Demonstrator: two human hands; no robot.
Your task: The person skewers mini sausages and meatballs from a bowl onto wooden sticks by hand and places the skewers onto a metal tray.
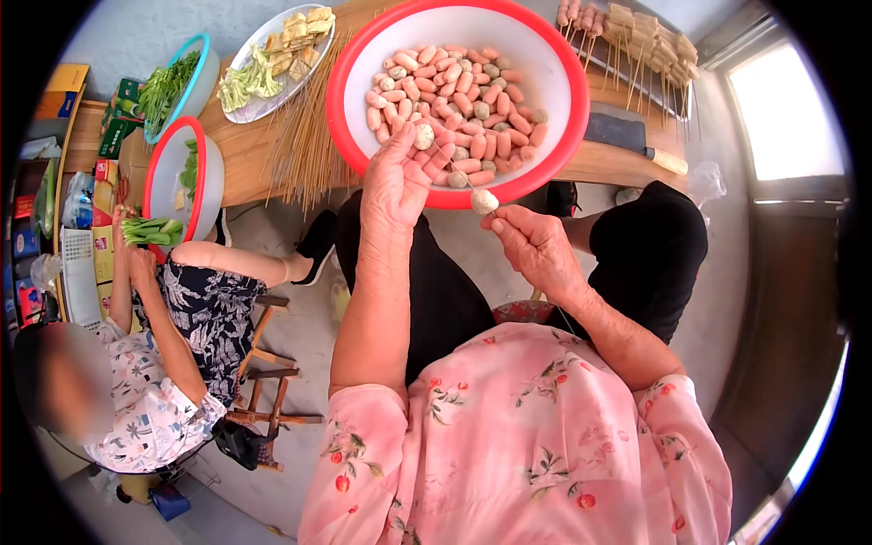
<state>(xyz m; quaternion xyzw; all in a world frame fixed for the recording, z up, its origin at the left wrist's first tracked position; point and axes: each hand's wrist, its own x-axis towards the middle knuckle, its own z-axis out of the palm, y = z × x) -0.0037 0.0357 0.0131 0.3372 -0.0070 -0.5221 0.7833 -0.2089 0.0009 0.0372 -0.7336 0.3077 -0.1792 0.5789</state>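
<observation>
My left hand (400,177) is over the near left rim of a large white bowl with a red rim (341,109). Its thumb and fingers hold a pale speckled meatball (423,136). Just outside the near rim, my right hand (540,250) grips a thin skewer that carries another pale meatball (485,201) close to my fingertips. The skewer's tip slants up toward my left fingers; whether it touches the held ball I cannot tell. Inside the bowl lie many small pink sausages (468,82) mixed with greyish meatballs (481,110).
Bare skewers (313,136) lie left of the bowl, beside a plate (241,113) of cabbage and tofu pieces. A cleaver (627,132) lies at right, below a tray of filled skewers (636,41). At left, a seated person (136,381) holds green vegetables (152,231) near smaller basins.
</observation>
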